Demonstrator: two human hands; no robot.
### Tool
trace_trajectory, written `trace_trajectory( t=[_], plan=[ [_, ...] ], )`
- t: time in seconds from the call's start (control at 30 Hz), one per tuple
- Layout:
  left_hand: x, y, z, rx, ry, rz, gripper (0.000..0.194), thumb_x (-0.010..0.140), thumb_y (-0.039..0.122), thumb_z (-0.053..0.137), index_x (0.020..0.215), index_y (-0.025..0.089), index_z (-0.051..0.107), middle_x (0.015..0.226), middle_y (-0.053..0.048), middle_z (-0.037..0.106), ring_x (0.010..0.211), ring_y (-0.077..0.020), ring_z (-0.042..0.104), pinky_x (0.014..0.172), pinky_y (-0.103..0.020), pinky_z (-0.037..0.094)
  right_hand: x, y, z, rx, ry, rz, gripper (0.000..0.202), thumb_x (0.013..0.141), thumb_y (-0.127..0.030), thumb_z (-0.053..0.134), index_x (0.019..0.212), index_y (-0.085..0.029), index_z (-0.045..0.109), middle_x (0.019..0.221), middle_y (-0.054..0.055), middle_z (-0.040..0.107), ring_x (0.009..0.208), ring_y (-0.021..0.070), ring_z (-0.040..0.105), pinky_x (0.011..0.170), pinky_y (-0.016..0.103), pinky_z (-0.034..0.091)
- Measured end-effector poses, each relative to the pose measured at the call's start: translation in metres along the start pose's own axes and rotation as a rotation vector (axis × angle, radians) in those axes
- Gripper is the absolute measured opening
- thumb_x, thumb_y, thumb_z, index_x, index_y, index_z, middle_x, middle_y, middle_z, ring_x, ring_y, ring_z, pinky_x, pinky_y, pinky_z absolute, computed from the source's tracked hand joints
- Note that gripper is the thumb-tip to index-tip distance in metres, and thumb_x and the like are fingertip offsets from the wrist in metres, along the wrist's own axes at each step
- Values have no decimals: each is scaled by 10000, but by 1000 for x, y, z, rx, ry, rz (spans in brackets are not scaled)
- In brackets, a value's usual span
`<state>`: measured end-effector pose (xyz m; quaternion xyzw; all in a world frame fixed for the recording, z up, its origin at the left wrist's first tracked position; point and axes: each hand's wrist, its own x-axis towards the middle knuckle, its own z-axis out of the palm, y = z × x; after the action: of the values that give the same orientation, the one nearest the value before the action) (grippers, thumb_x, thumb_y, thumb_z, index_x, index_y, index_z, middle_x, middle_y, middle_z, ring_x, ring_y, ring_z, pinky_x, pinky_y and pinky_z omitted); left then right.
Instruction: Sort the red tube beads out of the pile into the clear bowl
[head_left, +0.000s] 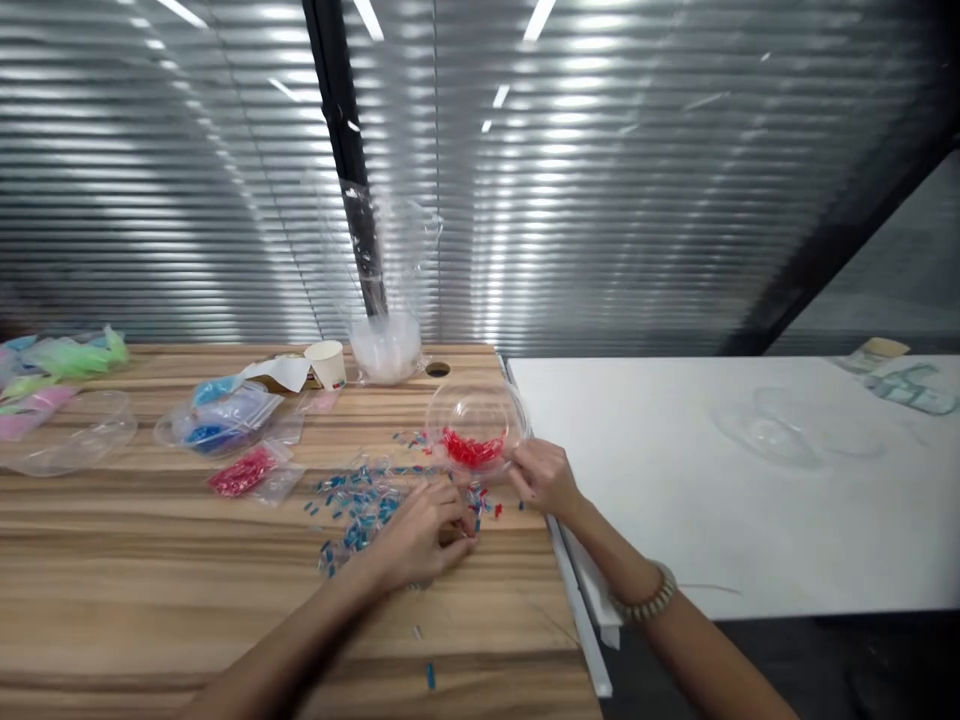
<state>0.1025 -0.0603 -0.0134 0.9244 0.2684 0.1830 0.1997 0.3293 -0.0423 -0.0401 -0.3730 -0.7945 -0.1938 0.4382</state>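
Note:
Red pieces (472,450) lie inside a clear round bowl (478,398) near the right edge of the wooden table. My right hand (545,478) is closed on the bowl's right rim, and the bowl looks tilted toward me. Just in front of the bowl, my left hand (431,528) rests low over the table with fingers curled together; what they hold, if anything, is hidden. Blue and clear small pieces (360,505) are scattered beside and behind my left hand, with a few red ones by the bowl.
Left of the pile are a bag of pink-red pieces (244,472) and a clear dish with packets (217,415). A paper cup (326,364) and a bag of white material (386,347) stand behind. Clear lids (780,430) lie on the white table (637,450) at right.

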Motion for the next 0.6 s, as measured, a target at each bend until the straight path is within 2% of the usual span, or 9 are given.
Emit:
trace_trajectory(
  t=[0.2, 0.33, 0.6],
  plan=[
    [1, -2, 2, -65, -33, 14, 70, 834, 232, 579, 792, 189, 614, 852, -27, 635, 875, -176, 570, 824, -320, 434, -6, 4, 0, 0, -64, 35, 195, 756, -70, 450, 695, -191, 590, 535, -7, 529, 516, 132, 477, 549, 252, 380],
    [-1, -3, 4, -111, -49, -29, 74, 844, 253, 591, 825, 187, 618, 882, -32, 628, 913, -183, 563, 838, -324, 443, -3, -1, -3, -2, -38, 15, 195, 755, -68, 449, 692, -190, 588, 530, -6, 523, 503, 132, 469, 524, 253, 375],
    [-4, -3, 4, -154, -22, -101, 47, 845, 186, 576, 852, 187, 622, 887, -29, 611, 917, -176, 554, 824, -302, 448, -1, -6, -3, 55, -46, -5, 194, 752, -47, 458, 730, -179, 598, 543, -6, 523, 515, 133, 476, 523, 252, 366]
  ],
)
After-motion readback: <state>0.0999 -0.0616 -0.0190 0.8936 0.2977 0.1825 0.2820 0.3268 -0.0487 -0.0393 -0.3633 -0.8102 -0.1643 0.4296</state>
